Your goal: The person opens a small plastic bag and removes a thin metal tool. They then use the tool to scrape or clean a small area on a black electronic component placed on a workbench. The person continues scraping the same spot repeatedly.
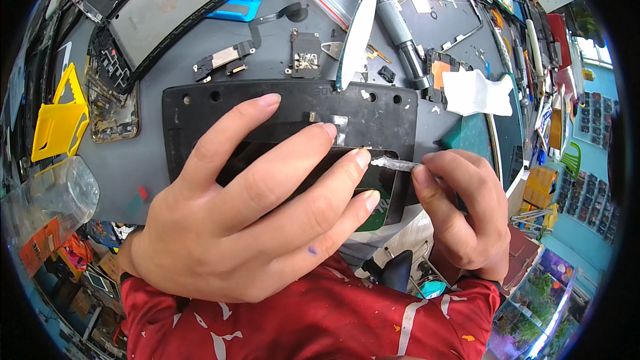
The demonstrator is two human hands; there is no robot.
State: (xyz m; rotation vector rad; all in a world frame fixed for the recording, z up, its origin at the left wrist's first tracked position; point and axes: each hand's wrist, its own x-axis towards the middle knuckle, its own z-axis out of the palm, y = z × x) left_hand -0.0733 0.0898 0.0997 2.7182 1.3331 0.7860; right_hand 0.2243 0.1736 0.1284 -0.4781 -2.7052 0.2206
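My left hand (260,210) lies with its fingers spread across a black flat plate (267,97) with round holes along its far edge. Much of a dark panel on the plate is hidden under that hand. Near its fingertips is a small shiny silver patch (341,130). My right hand (467,210) pinches a thin, crumpled translucent strip (398,165) between thumb and forefinger. The strip's free end points left, close to my left fingertips; what it is exactly does not show. Below it, a green printed patch (377,217) peeks out at the plate's near edge.
Beyond the plate lie small phone parts (305,53), a grey-handled screwdriver (400,33), a long white blade-like piece (360,27) and crumpled white paper (477,92). At the left are an opened phone (115,110), a yellow plastic holder (60,120) and a clear container (67,187).
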